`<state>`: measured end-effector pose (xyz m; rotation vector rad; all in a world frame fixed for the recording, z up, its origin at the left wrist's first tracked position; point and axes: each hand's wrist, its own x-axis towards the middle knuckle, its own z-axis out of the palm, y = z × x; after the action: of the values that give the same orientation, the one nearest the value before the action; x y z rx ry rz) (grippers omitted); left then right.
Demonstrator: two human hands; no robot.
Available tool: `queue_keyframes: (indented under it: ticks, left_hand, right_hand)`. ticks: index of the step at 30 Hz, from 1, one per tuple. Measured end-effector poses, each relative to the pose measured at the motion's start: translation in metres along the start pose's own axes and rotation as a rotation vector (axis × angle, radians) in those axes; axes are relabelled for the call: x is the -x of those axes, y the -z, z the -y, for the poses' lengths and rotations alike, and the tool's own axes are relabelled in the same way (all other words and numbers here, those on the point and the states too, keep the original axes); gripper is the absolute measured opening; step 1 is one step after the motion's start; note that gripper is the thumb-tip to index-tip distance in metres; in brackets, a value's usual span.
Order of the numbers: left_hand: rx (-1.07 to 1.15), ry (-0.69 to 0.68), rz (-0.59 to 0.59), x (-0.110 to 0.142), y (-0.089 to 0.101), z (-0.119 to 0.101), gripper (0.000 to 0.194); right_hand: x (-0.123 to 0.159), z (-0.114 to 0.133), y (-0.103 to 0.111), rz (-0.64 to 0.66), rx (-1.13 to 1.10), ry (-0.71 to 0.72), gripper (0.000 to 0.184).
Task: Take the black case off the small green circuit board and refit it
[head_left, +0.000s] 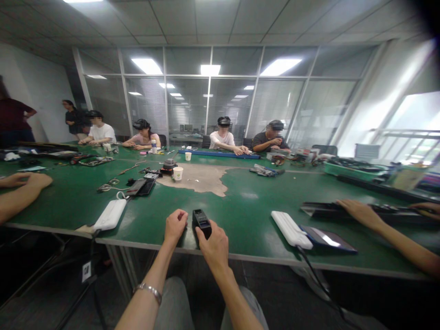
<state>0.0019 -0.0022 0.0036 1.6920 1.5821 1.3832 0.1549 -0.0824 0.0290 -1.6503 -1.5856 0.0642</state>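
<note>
My right hand (215,242) grips a black box-shaped device (201,221) near the front edge of the green table (247,233). The device has a small dark panel and marks on its top face, and its near end is partly covered by my fingers. Just left of it, apart from the device, my left hand (176,225) rests over the tabletop with fingers curled together. Whatever those fingers may hold is hidden or too small to make out.
A white power bank (110,214) lies on the left; another white power bank (290,229) is beside a dark tablet (328,239) on the right. Ahead stand a paper cup (178,173) and dark phones (141,186). Co-workers' arms (366,214) reach in from both sides; several people sit opposite.
</note>
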Motion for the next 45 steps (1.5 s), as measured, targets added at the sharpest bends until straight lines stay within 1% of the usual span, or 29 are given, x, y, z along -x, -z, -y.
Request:
queue_keyframes:
  ticks: [4,6,8,10,14,17,25,28,34,38,41,43,45]
  left_hand:
    - [-0.013,-0.014,-0.006,0.0,0.001,0.0,0.026]
    - [-0.016,-0.02,-0.01,0.001,0.001,0.0,0.027]
    - [-0.014,-0.018,-0.016,0.001,0.0,0.0,0.027]
    - [-0.011,-0.012,-0.017,0.001,0.0,0.0,0.027]
    - [-0.01,-0.009,-0.01,0.0,0.0,0.0,0.026]
    - [-0.013,-0.019,-0.012,0.0,-0.001,0.0,0.025]
    - [-0.019,0.006,-0.017,0.0,-0.001,0.0,0.024]
    - [-0.011,0.002,-0.019,0.0,-0.001,0.0,0.023]
    - [-0.006,0.01,-0.015,0.0,0.0,-0.001,0.023]
    - [-0.012,0.012,-0.011,0.001,0.001,-0.002,0.023]
    - [-0.012,0.005,-0.014,0.001,0.001,-0.002,0.024]
    - [-0.008,0.008,-0.016,0.0,0.0,-0.002,0.024]
    - [-0.005,0.01,-0.013,0.0,0.0,-0.001,0.025]
  right_hand:
    - [-0.016,0.006,0.01,-0.038,-0.077,-0.003,0.043]
    - [-0.024,0.005,0.017,-0.074,-0.113,0.015,0.046]
    - [-0.03,-0.001,0.021,-0.105,-0.125,0.034,0.046]
    - [-0.033,-0.012,0.022,-0.119,-0.097,0.021,0.045]
    - [-0.032,-0.036,0.015,-0.099,0.0,-0.046,0.043]
    - [-0.028,-0.047,0.009,-0.076,0.036,-0.047,0.043]
    - [-0.022,-0.05,0.002,-0.043,0.111,-0.058,0.042]
    - [-0.02,-0.052,0.0,-0.036,0.122,-0.036,0.042]
    - [-0.019,-0.055,0.001,-0.056,0.145,-0.033,0.062]
    - [-0.018,-0.054,0.004,-0.027,0.153,-0.052,0.058]
    - [-0.019,-0.053,0.006,-0.009,0.15,-0.069,0.048]
    - [-0.021,-0.052,0.008,-0.022,0.134,-0.071,0.041]
    - [-0.024,-0.049,0.012,-0.055,0.1,-0.067,0.04]
